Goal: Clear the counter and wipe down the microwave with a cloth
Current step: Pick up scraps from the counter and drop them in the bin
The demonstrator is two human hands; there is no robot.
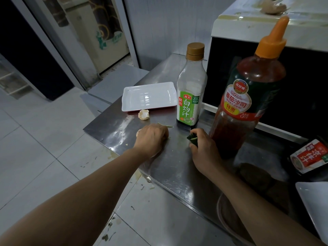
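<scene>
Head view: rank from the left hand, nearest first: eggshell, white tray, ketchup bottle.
From the left hand:
1. eggshell, just beyond it on the counter
2. white tray, farther back, behind the eggshell
3. ketchup bottle, far right, before the microwave

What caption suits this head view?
Right hand pinches green peel; left hand rests on steel counter beside sauce bottles.

- Off my counter's edge, a pale grey tiled floor (44,148) strewn with green scraps.
- Ahead of me, a dark open doorway (26,55) framed in pale metal.
- Beyond it, a cream standing cabinet (99,38) with green markings.
</scene>
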